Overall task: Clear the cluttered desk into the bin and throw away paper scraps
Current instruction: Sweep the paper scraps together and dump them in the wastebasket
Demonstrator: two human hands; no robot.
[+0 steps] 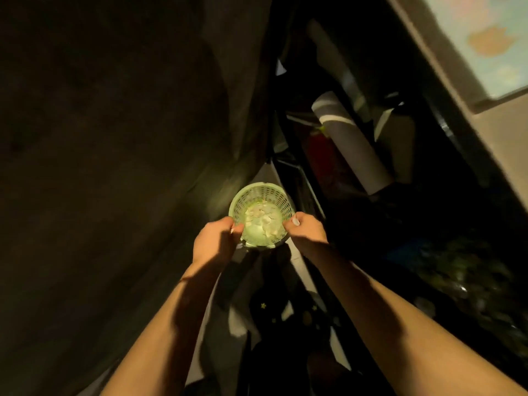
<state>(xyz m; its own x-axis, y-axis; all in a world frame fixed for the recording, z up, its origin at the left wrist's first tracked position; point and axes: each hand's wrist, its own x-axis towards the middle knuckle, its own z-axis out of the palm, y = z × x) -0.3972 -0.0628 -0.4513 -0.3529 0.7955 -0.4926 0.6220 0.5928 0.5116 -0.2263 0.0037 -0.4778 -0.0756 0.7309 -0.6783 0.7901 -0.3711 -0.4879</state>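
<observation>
The left hand [215, 238] and right hand [307, 228] each pinch the rim of the green mesh bin [261, 214], which hangs between both grips. Paper scraps [261, 220] lie loose inside. It looks light and slightly flexible; opposite rim holds suit it, kept level.

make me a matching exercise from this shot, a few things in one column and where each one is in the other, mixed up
Things:
1. paper scraps
2. left hand
3. right hand
4. grey roll

Places:
A. gripping the basket's rim on its right side
B. lying in the bottom of the green basket
C. in the dark clutter to the upper right of the basket
D. gripping the basket's rim on its left side

Pairs: 1-B, 2-D, 3-A, 4-C
</observation>
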